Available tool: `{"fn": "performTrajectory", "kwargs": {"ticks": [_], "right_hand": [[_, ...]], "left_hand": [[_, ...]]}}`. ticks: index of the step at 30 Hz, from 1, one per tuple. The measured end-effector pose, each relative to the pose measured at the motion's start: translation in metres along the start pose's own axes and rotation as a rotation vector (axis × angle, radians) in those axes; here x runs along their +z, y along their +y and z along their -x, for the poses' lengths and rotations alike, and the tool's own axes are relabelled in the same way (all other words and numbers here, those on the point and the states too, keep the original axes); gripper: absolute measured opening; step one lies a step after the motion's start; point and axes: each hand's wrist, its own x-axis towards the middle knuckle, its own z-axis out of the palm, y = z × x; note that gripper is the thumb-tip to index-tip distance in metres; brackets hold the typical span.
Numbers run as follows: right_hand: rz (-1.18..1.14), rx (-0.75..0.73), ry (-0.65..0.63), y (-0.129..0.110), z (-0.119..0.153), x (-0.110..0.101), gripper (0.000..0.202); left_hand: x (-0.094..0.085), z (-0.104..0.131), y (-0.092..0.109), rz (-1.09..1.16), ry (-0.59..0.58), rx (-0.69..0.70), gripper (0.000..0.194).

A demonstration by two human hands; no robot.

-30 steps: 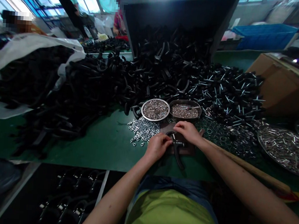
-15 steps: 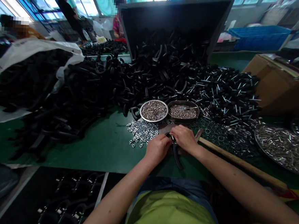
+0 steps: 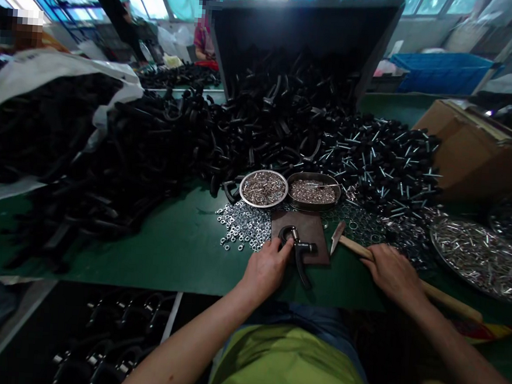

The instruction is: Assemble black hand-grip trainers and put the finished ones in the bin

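A black hand grip with a metal spring (image 3: 300, 256) lies partly on a brown plate (image 3: 322, 243) at the table's front. My left hand (image 3: 266, 266) holds its left side, thumb and fingers closed on it. To the right, my right hand (image 3: 393, 272) is wrapped round the wooden handle of a hammer (image 3: 355, 247), whose metal head rests near the plate's right edge. Small metal nuts (image 3: 245, 223) are scattered left of the plate. Just behind it stand a round dish of metal pins (image 3: 264, 189) and an oval tin of small parts (image 3: 312, 192).
Black parts (image 3: 154, 144) are heaped behind, spilling from a large dark bin (image 3: 302, 31). A white sack (image 3: 129, 84) stands left; a cardboard box (image 3: 473, 149) and a tray of pins (image 3: 479, 254) are right. People are in the background.
My right hand has left the black hand grip, moved right and closed round the hammer's handle. My left hand still holds the grip, and the plate is now more visible.
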Motion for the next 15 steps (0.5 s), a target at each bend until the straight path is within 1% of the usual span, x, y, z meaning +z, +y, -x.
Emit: {"fn": "performTrajectory", "kwargs": {"ticks": [2, 4, 6, 9, 11, 12, 15], "right_hand": [[0.039, 0.028, 0.034, -0.004, 0.0, -0.002, 0.02], [0.004, 0.029, 0.085, -0.01, -0.003, -0.015, 0.024], [-0.143, 0.006, 0.123, -0.02, -0.006, -0.034, 0.032], [-0.476, -0.076, 0.134, -0.043, -0.009, -0.062, 0.038], [-0.603, -0.127, 0.095, -0.06, -0.009, -0.07, 0.039], [-0.61, -0.143, 0.053, -0.069, -0.01, -0.07, 0.039], [-0.54, -0.165, -0.077, -0.083, -0.008, -0.059, 0.037]], "left_hand": [[0.0, 0.0, 0.0, 0.017, -0.002, -0.002, 0.047], [0.001, 0.0, -0.002, 0.059, 0.006, -0.003, 0.047], [0.003, 0.001, -0.005, 0.135, 0.018, 0.001, 0.046], [0.008, 0.002, -0.009, 0.267, 0.064, -0.051, 0.047], [0.012, 0.001, -0.01, 0.323, 0.101, -0.101, 0.047], [0.013, 0.001, -0.01, 0.339, 0.114, -0.115, 0.046], [0.014, 0.0, -0.008, 0.362, 0.126, -0.123, 0.045]]}}
